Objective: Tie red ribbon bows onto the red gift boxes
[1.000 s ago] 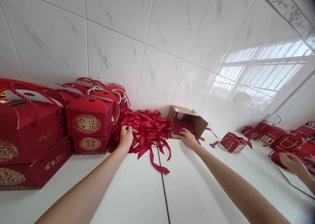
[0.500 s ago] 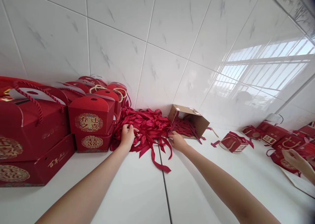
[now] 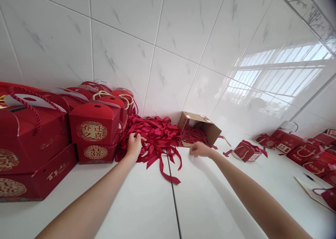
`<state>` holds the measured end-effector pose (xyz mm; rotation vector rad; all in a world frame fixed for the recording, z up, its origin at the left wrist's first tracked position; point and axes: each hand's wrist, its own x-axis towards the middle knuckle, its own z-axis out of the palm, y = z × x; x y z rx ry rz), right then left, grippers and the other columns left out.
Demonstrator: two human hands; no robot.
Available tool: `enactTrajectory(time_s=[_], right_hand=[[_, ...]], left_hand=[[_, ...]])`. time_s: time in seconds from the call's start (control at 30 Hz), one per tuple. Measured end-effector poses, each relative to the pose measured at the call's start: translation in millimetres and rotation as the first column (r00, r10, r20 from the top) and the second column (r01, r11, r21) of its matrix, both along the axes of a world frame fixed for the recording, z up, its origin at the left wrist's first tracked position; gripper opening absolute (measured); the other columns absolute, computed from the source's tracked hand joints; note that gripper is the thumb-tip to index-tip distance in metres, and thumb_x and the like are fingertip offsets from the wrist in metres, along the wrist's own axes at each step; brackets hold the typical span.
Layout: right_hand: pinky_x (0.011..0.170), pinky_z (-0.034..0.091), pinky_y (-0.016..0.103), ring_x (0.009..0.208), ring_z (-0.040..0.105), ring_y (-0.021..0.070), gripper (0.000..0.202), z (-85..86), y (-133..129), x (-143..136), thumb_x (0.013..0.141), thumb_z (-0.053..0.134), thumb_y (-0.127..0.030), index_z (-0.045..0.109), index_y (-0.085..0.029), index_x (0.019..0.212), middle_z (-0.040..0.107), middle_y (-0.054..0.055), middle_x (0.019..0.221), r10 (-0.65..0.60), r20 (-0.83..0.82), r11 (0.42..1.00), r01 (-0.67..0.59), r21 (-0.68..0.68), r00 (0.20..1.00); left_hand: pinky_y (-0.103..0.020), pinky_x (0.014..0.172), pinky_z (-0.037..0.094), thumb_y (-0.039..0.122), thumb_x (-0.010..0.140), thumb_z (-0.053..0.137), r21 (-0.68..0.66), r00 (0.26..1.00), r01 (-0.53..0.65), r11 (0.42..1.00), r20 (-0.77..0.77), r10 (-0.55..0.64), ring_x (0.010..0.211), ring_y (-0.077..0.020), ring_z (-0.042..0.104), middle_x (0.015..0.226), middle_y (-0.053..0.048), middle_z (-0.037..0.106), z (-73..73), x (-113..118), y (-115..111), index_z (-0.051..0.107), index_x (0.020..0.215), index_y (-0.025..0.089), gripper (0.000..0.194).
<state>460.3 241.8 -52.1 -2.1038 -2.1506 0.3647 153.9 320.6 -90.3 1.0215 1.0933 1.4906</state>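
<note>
A heap of red ribbons (image 3: 157, 134) lies against the tiled wall, with one loose ribbon end curling toward me on the white table. My left hand (image 3: 134, 146) rests at the heap's left front, its fingers closed on ribbon. My right hand (image 3: 199, 150) is over the table in front of the open cardboard box (image 3: 215, 133); its fingers are curled together, and what they hold, if anything, is too small to make out. Inside the tipped box are dark red strips (image 3: 193, 134).
Stacked red gift boxes (image 3: 94, 130) with rope handles stand at the left. A small red box (image 3: 246, 151) sits right of the cardboard box. More red boxes (image 3: 304, 151) and a notebook (image 3: 309, 190) with a pen are at the far right.
My right hand has moved right, away from the ribbon heap. My left hand has stayed at the heap. Another person's hand at the far right has gone from view, and a red box now sits by the notebook.
</note>
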Motion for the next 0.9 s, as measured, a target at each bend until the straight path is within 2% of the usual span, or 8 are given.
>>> enactTrajectory(time_s=[0.07,0.13,0.23,0.43,0.5,0.67,0.77,0.9], right_hand=[[0.079,0.053,0.037,0.094,0.061,0.0183,0.028,10.4,6,19,0.091,0.054,-0.032,0.057,-0.017,0.114,0.059,0.007,0.114,-0.128,0.013,0.989,0.127,0.081,0.992],[0.084,0.051,0.040,0.099,0.059,0.0196,0.029,15.9,10,33,0.091,0.052,-0.032,0.056,-0.018,0.116,0.057,0.008,0.119,-0.257,0.024,0.951,0.248,0.186,0.966],[0.086,0.050,0.041,0.102,0.058,0.0204,0.030,9.1,11,38,0.091,0.053,-0.032,0.055,-0.018,0.118,0.055,0.009,0.122,-0.346,0.027,0.904,0.325,0.278,0.938],[0.088,0.049,0.044,0.105,0.057,0.0219,0.032,-25.6,-1,-4,0.091,0.053,-0.032,0.053,-0.018,0.119,0.054,0.009,0.124,-0.198,0.056,0.947,0.176,0.270,0.979],[0.090,0.047,0.044,0.111,0.053,0.0238,0.038,-29.8,-3,-22,0.090,0.054,-0.028,0.048,-0.020,0.127,0.050,0.009,0.128,-0.137,0.071,0.958,0.114,0.264,0.988],[0.090,0.042,0.033,0.116,0.046,0.0240,0.071,-28.0,2,-49,0.080,0.051,-0.002,0.032,-0.032,0.142,0.051,0.009,0.126,-0.042,0.117,0.979,0.017,0.201,0.992],[0.091,0.041,0.036,0.116,0.046,0.0263,0.063,-28.0,6,-53,0.080,0.053,-0.004,0.042,-0.030,0.137,0.049,0.010,0.127,-0.030,0.138,0.983,0.004,0.185,0.990],[0.092,0.044,0.046,0.113,0.049,0.0255,0.039,-30.7,9,-51,0.088,0.056,-0.024,0.049,-0.021,0.127,0.049,0.009,0.128,-0.006,0.143,0.980,-0.022,0.196,0.990]], left_hand=[[-0.035,0.073,0.054,0.031,0.090,0.053,-0.003,1.000,0.002,1.000,-0.001,-0.002,0.086,-0.0169,0.062,0.107,-0.008,0.061,0.3,0,0,0.053,0.116,0.014,0.031],[-0.035,0.073,0.054,0.031,0.090,0.053,-0.007,1.000,0.004,1.000,-0.003,-0.004,0.086,-0.0169,0.062,0.107,-0.008,0.061,0.6,0,1,0.053,0.116,0.014,0.031],[-0.034,0.072,0.054,0.031,0.090,0.053,-0.011,1.000,0.003,1.000,-0.005,-0.003,0.084,-0.0163,0.062,0.106,-0.007,0.061,1.2,0,1,0.053,0.115,0.014,0.030],[-0.031,0.068,0.054,0.030,0.090,0.053,-0.010,1.000,-0.004,1.000,-0.005,0.004,0.079,-0.0145,0.062,0.101,-0.006,0.062,1.7,0,1,0.054,0.113,0.014,0.028],[-0.032,0.068,0.054,0.030,0.090,0.053,-0.007,1.000,-0.005,1.000,-0.004,0.005,0.080,-0.0147,0.062,0.102,-0.006,0.062,1.7,0,0,0.054,0.113,0.014,0.028],[-0.034,0.071,0.054,0.031,0.090,0.053,0.005,1.000,-0.005,1.000,0.005,0.005,0.083,-0.0158,0.063,0.105,-0.007,0.061,1.3,1,0,0.054,0.114,0.014,0.029],[-0.035,0.072,0.054,0.031,0.090,0.053,0.010,1.000,-0.005,1.000,0.011,0.005,0.085,-0.0165,0.062,0.106,-0.007,0.061,0.9,1,0,0.054,0.115,0.014,0.030],[-0.036,0.074,0.054,0.031,0.090,0.053,0.007,1.000,-0.008,1.000,0.018,0.007,0.087,-0.0172,0.062,0.108,-0.008,0.061,0.2,1,1,0.054,0.115,0.014,0.031]])
